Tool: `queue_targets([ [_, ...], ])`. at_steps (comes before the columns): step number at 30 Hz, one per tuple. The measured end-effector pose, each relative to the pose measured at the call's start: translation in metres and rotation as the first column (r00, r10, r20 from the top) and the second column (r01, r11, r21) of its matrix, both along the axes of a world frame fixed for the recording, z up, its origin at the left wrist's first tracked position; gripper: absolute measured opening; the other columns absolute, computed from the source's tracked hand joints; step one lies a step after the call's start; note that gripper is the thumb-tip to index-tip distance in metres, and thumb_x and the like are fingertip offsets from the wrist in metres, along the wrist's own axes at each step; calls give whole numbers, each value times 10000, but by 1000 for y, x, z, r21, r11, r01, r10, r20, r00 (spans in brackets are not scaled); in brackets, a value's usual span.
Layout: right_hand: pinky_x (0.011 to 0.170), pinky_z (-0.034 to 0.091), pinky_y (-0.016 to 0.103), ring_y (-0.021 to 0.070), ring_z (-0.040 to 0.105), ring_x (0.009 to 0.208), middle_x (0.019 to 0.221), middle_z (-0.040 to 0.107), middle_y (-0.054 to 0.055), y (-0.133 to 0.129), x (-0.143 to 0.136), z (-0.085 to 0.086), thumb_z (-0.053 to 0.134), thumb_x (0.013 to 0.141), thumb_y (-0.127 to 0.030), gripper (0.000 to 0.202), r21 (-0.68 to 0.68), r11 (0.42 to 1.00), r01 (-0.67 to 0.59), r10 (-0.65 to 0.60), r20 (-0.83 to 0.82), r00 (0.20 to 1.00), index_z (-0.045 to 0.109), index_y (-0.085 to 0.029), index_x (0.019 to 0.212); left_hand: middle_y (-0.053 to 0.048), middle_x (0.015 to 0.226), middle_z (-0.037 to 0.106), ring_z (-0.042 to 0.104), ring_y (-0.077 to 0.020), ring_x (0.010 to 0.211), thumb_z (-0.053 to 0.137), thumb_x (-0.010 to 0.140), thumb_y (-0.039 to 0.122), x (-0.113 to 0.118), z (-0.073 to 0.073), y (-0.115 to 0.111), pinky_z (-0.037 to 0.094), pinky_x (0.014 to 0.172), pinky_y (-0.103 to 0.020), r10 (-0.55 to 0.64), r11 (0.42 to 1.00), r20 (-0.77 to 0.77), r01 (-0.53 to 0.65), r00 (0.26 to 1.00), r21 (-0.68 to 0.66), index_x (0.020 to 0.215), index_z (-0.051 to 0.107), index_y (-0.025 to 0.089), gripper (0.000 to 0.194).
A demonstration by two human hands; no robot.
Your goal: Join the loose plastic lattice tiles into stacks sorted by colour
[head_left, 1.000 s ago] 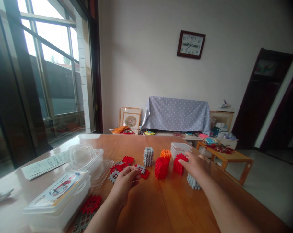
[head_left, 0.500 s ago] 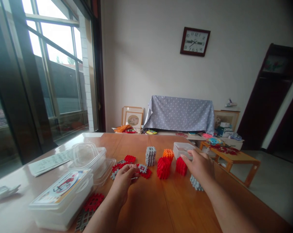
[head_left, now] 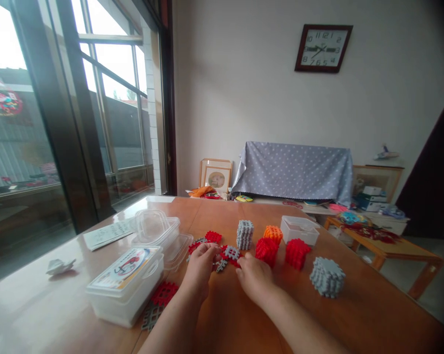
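In the head view, my left hand [head_left: 203, 270] is pinched on the edge of an interlocking building tile, mostly hidden by its fingers. Close to those fingertips lies a grey notched tile [head_left: 231, 252] over red ones. My right hand [head_left: 258, 278] is closed at the right edge of these pieces, its fingertips against a red tile [head_left: 235, 263]; the exact grip is partly hidden. Behind them stands a tall grey tile stack [head_left: 245, 234]. Red stacks [head_left: 266, 251] and an orange stack [head_left: 273, 234] stand beyond my right hand.
A lidded plastic box [head_left: 124, 282] and clear containers [head_left: 157, 233] occupy the table's left side. Loose red tiles [head_left: 165, 293] lie beside the box. To the right are another red stack [head_left: 296, 253], a grey stack [head_left: 327, 277] and an open clear box [head_left: 299, 231].
My right hand has come left from near the right-hand red stack and clear box to the tiles beside my left hand. The view has turned left, shifting everything rightward.
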State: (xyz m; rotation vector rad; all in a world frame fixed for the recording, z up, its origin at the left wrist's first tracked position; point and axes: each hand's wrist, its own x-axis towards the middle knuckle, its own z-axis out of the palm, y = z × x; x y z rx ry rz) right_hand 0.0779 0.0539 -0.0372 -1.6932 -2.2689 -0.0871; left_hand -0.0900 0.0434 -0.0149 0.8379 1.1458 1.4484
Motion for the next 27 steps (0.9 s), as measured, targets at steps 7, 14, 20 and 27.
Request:
queue_targets([
  [7,659,437,285,203,675,770,949,691,81,6,0,-6,571,909,-188,126,6,999,-43,43,-40,998,695,-203,898,-4,664,635,566,-124,627,767,642,325,1,4,-3,363,593,-228,26,1000,15,-26,1000,-3,774,602,184,254],
  [14,701,436,280,195,635,805,868,655,45,0,15,-7,468,959,-219,205,-1,988,-153,143,-353,925,629,-196,833,5,678,624,543,-129,630,735,656,293,3,-2,-3,362,597,-235,12,1000,-49,-11,999,21,777,634,183,192],
  [20,610,430,243,163,583,680,711,601,-11,9,24,-18,445,943,-270,232,-53,973,-224,157,-558,815,586,-191,776,-6,692,646,526,-137,609,613,632,143,9,-7,-2,382,608,-254,-61,998,-159,64,985,10,828,682,170,209],
  [27,709,454,279,207,645,860,990,640,23,-22,12,-2,729,800,-345,233,-77,958,-277,232,-364,902,705,-271,1020,-8,683,631,534,-144,638,621,638,174,5,-9,0,371,611,-254,-13,999,-157,19,988,40,752,644,174,117],
])
